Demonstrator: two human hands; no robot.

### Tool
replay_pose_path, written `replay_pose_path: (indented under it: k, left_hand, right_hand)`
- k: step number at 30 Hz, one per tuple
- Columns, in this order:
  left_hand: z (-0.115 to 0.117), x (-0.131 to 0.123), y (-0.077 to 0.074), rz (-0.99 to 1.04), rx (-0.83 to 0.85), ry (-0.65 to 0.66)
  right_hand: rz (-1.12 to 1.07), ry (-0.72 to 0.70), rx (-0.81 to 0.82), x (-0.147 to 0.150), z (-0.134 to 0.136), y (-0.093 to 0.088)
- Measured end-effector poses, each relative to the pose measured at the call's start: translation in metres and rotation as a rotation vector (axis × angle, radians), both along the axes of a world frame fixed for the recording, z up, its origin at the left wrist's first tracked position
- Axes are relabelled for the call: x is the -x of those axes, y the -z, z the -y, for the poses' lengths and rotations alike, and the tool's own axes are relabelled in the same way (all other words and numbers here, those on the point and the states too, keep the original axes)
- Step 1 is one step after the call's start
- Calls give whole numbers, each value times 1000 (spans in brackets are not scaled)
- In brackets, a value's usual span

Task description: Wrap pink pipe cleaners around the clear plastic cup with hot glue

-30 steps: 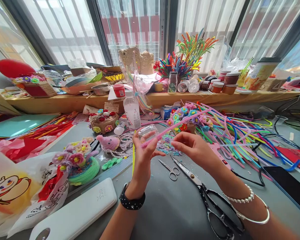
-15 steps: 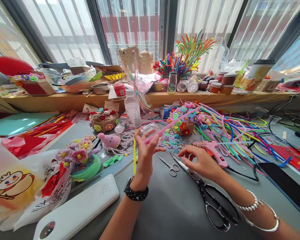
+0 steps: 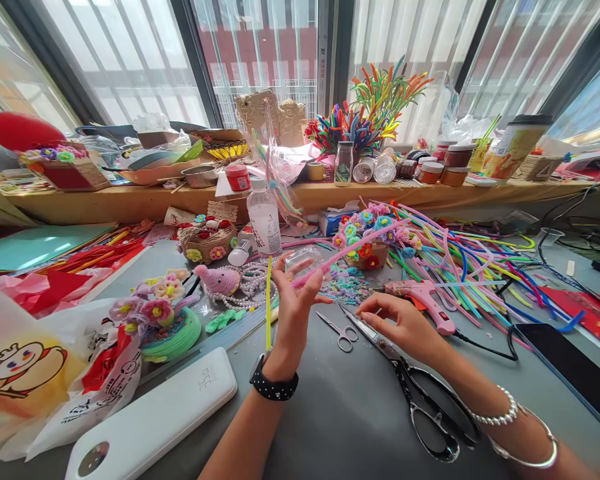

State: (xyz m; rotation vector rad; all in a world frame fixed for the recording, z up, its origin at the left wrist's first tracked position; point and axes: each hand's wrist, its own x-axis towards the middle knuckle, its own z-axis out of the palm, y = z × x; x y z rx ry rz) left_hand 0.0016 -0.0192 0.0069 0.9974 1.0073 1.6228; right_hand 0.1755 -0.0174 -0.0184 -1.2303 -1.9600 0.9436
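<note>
Left hand [image 3: 293, 307]: pinches one pink fuzzy stem [image 3: 353, 250], which points toward two o'clock. Right hand [image 3: 400, 323], at its three o'clock: fingers loosely parted by large scissors [image 3: 403, 373]; contact cannot be told. Small scissors [image 3: 343, 335]: left hand's four o'clock.

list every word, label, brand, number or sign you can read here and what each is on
"35W", upside down, on the white power bank; this reading is likely, not certain.
Too small or blurred to read:
lettering on the clear plastic bottle
dark print on the plastic bag with the snowman cartoon
label on the red jar
green label on the small glass bottle
</note>
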Motion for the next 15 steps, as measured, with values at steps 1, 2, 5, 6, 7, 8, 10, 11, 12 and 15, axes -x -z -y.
replay_pose_path:
  k: [1,2,5,6,7,8,10,11,12,15]
  left_hand:
    - [0,0,0,-2,0,-2]
    - [1,-1,-1,-5,0,0]
    - [2,-1,-2,-3,1,13]
    - [2,-1,-2,1,1,15]
    - [2,-1,-2,6,1,14]
    - [2,0,-2,11,-1,14]
    - [1,0,-2,22,-7,18]
    - [0,0,-2,28,-11,21]
    - [0,0,-2,33,-15,24]
    - [-1,0,0,43,-26,28]
  right_hand:
    - [-16,-4,13,0,0,0]
    - [-30,-6,25,0,0,1]
    - [-60,10,51,-1,-1,4]
    - [-68,21,57,-1,-1,5]
    - [-75,34,62,-2,-2,6]
    - [-76,49,65,-4,-2,8]
    - [-63,86,58,-8,-3,11]
    - [-61,105,44,-11,-3,13]
    - [-57,124,27,-14,-4,15]
    - [-52,168,-1,-24,-3,20]
